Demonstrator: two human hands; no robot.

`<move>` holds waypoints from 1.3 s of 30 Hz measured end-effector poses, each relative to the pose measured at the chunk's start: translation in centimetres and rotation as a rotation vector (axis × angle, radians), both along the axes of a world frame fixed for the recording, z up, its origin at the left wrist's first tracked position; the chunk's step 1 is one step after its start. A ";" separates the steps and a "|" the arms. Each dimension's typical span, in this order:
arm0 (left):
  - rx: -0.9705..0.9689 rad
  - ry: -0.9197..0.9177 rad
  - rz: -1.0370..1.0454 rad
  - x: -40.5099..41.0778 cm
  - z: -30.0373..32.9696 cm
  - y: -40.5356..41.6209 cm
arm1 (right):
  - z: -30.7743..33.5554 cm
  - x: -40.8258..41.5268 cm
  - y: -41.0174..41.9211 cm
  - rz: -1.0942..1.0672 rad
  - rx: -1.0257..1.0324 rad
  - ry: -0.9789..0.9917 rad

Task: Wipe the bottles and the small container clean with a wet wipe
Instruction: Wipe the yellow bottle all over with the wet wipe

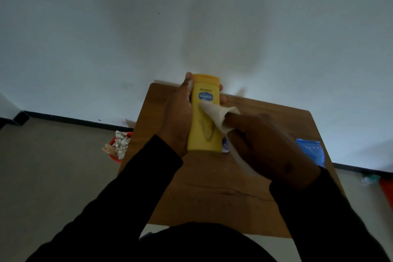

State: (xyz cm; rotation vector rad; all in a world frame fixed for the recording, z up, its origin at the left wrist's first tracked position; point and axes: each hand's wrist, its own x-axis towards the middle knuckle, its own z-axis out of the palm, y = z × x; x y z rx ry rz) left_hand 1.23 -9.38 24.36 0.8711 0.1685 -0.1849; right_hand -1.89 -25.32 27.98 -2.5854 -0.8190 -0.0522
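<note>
My left hand (177,112) grips a yellow lotion bottle (203,132) with a blue label, held above the wooden table (212,187), cap end pointing away from me. My right hand (270,147) holds a white wet wipe (214,114) and presses it against the front of the bottle, just below the label. A small blue-and-white object (225,146) peeks out behind the bottle's lower right corner; what it is cannot be told.
A blue packet (311,151) lies near the table's right edge. On the floor left of the table stands a red bin (116,151) stuffed with crumpled white paper. A white wall rises behind the table. Something red (387,191) sits on the floor at far right.
</note>
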 end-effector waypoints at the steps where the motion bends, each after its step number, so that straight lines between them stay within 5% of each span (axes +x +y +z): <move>1: -0.006 -0.007 0.002 -0.1 0.1 0.1 | 0.1 0.3 -0.3 -0.038 0.001 -0.017; 6: 0.029 0.014 -0.062 -0.2 0.3 0.4 | 0.8 -1.3 -0.7 0.144 -0.047 0.159; 12: -0.010 0.004 0.002 -0.1 1.0 0.2 | 0.8 0.0 -0.6 0.008 -0.010 -0.044; 16: 0.004 0.013 0.039 -0.2 1.0 0.4 | 1.3 -1.8 -0.4 0.174 -0.121 0.208; 21: -0.035 0.035 0.063 -0.3 1.4 0.1 | 0.5 -0.4 -0.2 0.003 -0.048 0.010; 28: 0.003 0.052 0.188 0.1 1.5 0.5 | 1.2 -1.7 -0.2 0.187 -0.087 0.133; 34: -0.060 0.074 0.253 0.3 1.5 0.6 | 0.7 -0.4 -1.0 0.007 -0.085 0.024; 39: -0.060 0.099 0.298 0.6 1.6 0.5 | 1.1 -1.8 -0.7 0.156 -0.065 0.076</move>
